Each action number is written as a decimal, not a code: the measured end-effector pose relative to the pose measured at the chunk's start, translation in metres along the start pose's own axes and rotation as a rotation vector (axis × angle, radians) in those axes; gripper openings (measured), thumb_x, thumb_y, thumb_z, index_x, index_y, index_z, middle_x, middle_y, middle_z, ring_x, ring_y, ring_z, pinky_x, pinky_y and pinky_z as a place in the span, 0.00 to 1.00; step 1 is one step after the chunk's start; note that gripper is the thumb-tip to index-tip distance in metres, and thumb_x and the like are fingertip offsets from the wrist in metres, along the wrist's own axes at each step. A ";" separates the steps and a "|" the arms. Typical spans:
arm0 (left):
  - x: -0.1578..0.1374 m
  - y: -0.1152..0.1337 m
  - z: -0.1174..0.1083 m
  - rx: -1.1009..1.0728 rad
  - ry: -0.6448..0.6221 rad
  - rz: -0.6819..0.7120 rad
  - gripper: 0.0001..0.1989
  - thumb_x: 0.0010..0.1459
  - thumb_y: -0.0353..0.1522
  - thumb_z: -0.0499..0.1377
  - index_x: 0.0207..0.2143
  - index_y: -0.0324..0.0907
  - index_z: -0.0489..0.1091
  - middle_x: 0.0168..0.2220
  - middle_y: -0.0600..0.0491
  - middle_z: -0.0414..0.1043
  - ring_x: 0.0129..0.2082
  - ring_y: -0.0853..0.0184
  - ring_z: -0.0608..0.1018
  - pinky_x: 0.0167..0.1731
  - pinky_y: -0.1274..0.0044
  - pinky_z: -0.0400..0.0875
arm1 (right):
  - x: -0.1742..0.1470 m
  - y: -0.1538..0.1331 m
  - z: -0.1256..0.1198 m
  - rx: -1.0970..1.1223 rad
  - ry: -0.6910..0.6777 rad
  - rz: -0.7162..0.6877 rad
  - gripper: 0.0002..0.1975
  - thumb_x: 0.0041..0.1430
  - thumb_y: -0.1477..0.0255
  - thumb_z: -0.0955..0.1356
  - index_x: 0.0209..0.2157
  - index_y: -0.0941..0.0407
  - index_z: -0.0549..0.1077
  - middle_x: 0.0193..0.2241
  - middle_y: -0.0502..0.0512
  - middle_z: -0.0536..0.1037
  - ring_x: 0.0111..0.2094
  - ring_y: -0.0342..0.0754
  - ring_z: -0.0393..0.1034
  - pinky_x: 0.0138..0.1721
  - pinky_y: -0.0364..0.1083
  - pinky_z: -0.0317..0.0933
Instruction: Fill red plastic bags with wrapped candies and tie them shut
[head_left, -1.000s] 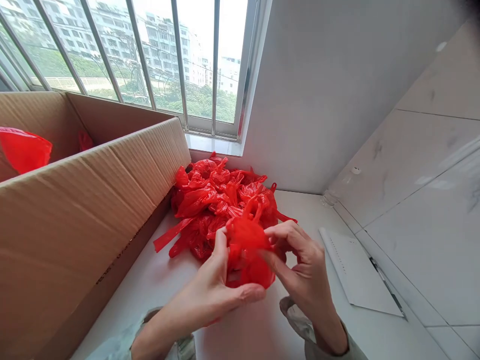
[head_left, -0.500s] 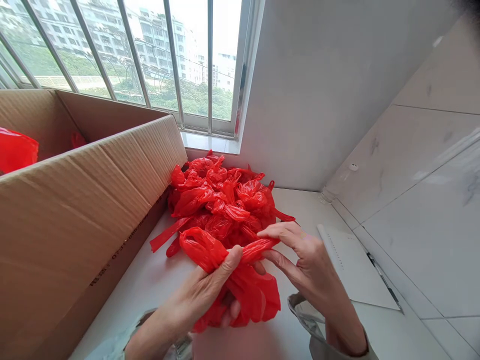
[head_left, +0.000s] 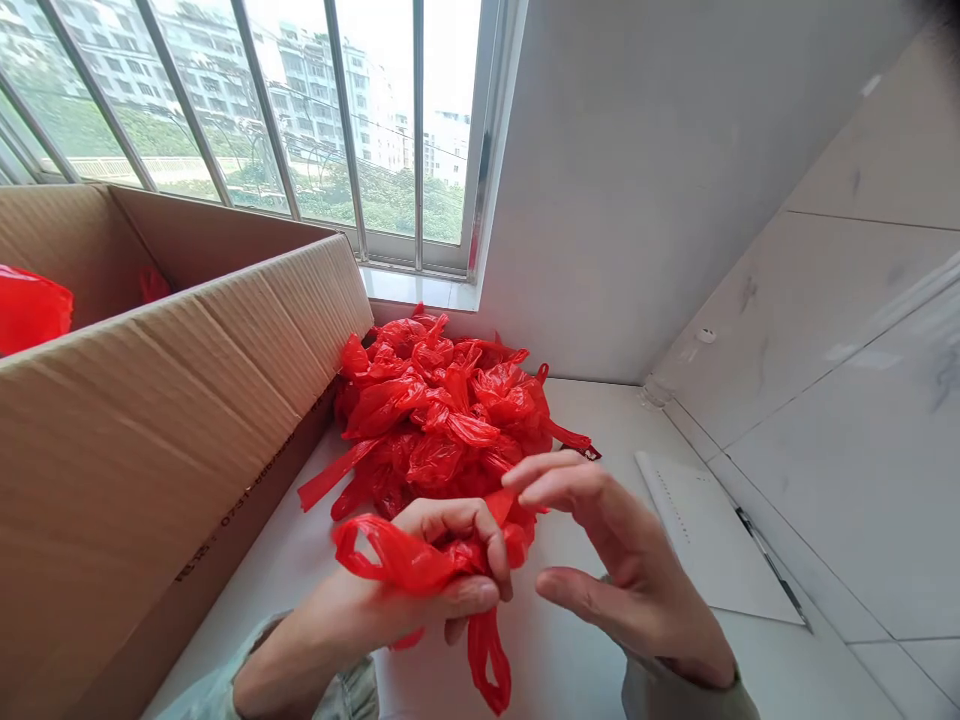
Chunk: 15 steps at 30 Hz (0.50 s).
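Observation:
My left hand [head_left: 450, 560] is closed around a red plastic bag [head_left: 401, 562], low over the white tabletop. One looped handle sticks out to the left of the fist, another hangs below it, and more of the bag shows above the fingers. Just to the right, my right hand [head_left: 607, 555] has its thumb and fingers spread apart, holding nothing, with the fingertips close to the bag's upper end. Behind both hands lies a heap of crumpled, knotted red plastic bags [head_left: 442, 410].
A large open cardboard box [head_left: 187, 390] stands on the left, with red plastic inside. White sheets [head_left: 720, 540] lie on the right by the tiled wall [head_left: 840, 420]. A small clear bottle [head_left: 660, 388] sits in the back corner. A barred window [head_left: 315, 130] is behind.
My left hand has turned and wrapped its fingers around the bag, which is now bunched up smaller. My right hand has let go of the bag's end and opened.

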<state>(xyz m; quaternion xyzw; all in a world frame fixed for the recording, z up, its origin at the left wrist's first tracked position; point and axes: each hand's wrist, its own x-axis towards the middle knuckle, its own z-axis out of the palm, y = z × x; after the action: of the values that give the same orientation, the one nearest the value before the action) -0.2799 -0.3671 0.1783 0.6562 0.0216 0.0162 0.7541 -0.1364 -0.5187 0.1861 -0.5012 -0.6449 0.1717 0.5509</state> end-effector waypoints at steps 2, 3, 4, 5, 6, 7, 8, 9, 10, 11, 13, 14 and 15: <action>-0.005 -0.002 0.000 0.078 -0.017 -0.017 0.08 0.54 0.33 0.64 0.28 0.41 0.67 0.20 0.59 0.65 0.18 0.74 0.67 0.19 0.83 0.59 | 0.007 0.012 0.001 0.179 -0.055 0.079 0.30 0.58 0.64 0.73 0.60 0.49 0.64 0.57 0.57 0.70 0.58 0.52 0.64 0.58 0.51 0.61; -0.007 -0.003 -0.001 0.145 -0.014 -0.014 0.07 0.55 0.31 0.63 0.27 0.41 0.67 0.21 0.59 0.67 0.20 0.73 0.69 0.21 0.83 0.61 | 0.010 0.017 0.003 0.244 -0.114 0.121 0.33 0.57 0.60 0.73 0.62 0.49 0.63 0.57 0.58 0.71 0.57 0.52 0.66 0.57 0.51 0.62; -0.010 -0.005 -0.002 0.223 -0.016 -0.001 0.05 0.55 0.28 0.61 0.27 0.42 0.67 0.22 0.59 0.68 0.21 0.72 0.71 0.22 0.82 0.63 | 0.012 0.020 0.006 0.289 -0.160 0.161 0.35 0.56 0.58 0.73 0.62 0.49 0.62 0.54 0.58 0.73 0.53 0.51 0.69 0.54 0.51 0.64; -0.013 -0.006 -0.003 0.307 -0.016 0.026 0.05 0.55 0.26 0.60 0.28 0.42 0.67 0.23 0.59 0.70 0.23 0.72 0.73 0.24 0.82 0.65 | 0.013 0.023 0.008 0.310 -0.182 0.200 0.36 0.56 0.57 0.73 0.63 0.49 0.62 0.51 0.56 0.75 0.48 0.49 0.71 0.51 0.49 0.65; -0.015 -0.006 -0.005 0.393 -0.016 0.060 0.06 0.54 0.23 0.58 0.28 0.43 0.67 0.25 0.59 0.71 0.25 0.71 0.74 0.26 0.82 0.66 | 0.013 0.025 0.010 0.304 -0.190 0.242 0.35 0.57 0.58 0.73 0.63 0.49 0.62 0.47 0.55 0.77 0.44 0.47 0.71 0.47 0.48 0.66; -0.017 -0.006 -0.006 0.483 -0.011 0.103 0.07 0.53 0.22 0.57 0.28 0.43 0.66 0.26 0.59 0.71 0.26 0.71 0.74 0.28 0.82 0.65 | 0.013 0.027 0.011 0.281 -0.195 0.288 0.34 0.57 0.61 0.73 0.62 0.49 0.62 0.44 0.53 0.77 0.40 0.45 0.70 0.44 0.46 0.66; -0.019 -0.004 -0.007 0.572 0.003 0.146 0.09 0.52 0.21 0.56 0.27 0.43 0.64 0.26 0.60 0.70 0.27 0.72 0.72 0.28 0.82 0.63 | 0.013 0.028 0.012 0.256 -0.203 0.333 0.33 0.56 0.63 0.74 0.62 0.49 0.63 0.42 0.51 0.77 0.36 0.43 0.68 0.40 0.44 0.65; -0.020 -0.003 -0.007 0.672 0.028 0.171 0.09 0.52 0.21 0.55 0.27 0.43 0.63 0.27 0.61 0.68 0.27 0.72 0.70 0.27 0.82 0.61 | 0.012 0.029 0.013 0.238 -0.217 0.371 0.33 0.56 0.65 0.74 0.61 0.49 0.64 0.39 0.50 0.77 0.33 0.41 0.66 0.37 0.43 0.63; -0.020 -0.001 -0.007 0.771 0.058 0.180 0.09 0.53 0.20 0.53 0.27 0.43 0.61 0.27 0.60 0.67 0.26 0.73 0.68 0.26 0.81 0.58 | 0.011 0.029 0.013 0.232 -0.228 0.401 0.32 0.55 0.66 0.74 0.60 0.49 0.65 0.37 0.49 0.76 0.31 0.40 0.63 0.35 0.41 0.61; -0.020 0.001 -0.007 0.858 0.079 0.177 0.10 0.54 0.21 0.52 0.27 0.43 0.59 0.27 0.60 0.65 0.26 0.73 0.66 0.26 0.80 0.56 | 0.011 0.031 0.014 0.239 -0.219 0.418 0.31 0.54 0.67 0.74 0.59 0.50 0.67 0.36 0.48 0.75 0.30 0.40 0.62 0.33 0.41 0.60; -0.019 0.003 -0.005 0.978 0.092 0.163 0.09 0.55 0.21 0.48 0.27 0.43 0.56 0.28 0.59 0.64 0.25 0.72 0.64 0.24 0.79 0.54 | 0.011 0.033 0.015 0.273 -0.160 0.436 0.29 0.53 0.70 0.75 0.57 0.51 0.68 0.34 0.47 0.74 0.30 0.40 0.61 0.32 0.41 0.58; -0.018 0.003 -0.005 1.018 0.095 0.171 0.10 0.56 0.21 0.47 0.27 0.43 0.55 0.28 0.58 0.63 0.24 0.72 0.63 0.24 0.79 0.54 | 0.012 0.033 0.015 0.288 -0.133 0.438 0.29 0.52 0.71 0.75 0.56 0.52 0.69 0.34 0.47 0.74 0.30 0.40 0.62 0.32 0.41 0.58; -0.016 0.002 -0.004 1.050 0.102 0.198 0.10 0.58 0.22 0.46 0.26 0.43 0.54 0.28 0.57 0.62 0.23 0.71 0.62 0.23 0.79 0.54 | 0.013 0.033 0.015 0.292 -0.118 0.439 0.28 0.52 0.72 0.74 0.55 0.52 0.70 0.33 0.47 0.74 0.31 0.41 0.63 0.33 0.41 0.59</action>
<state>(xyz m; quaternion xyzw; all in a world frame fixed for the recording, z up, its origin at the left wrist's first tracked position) -0.2965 -0.3635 0.1800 0.9423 0.0016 0.1061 0.3175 -0.1336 -0.4885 0.1624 -0.5336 -0.5199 0.4071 0.5284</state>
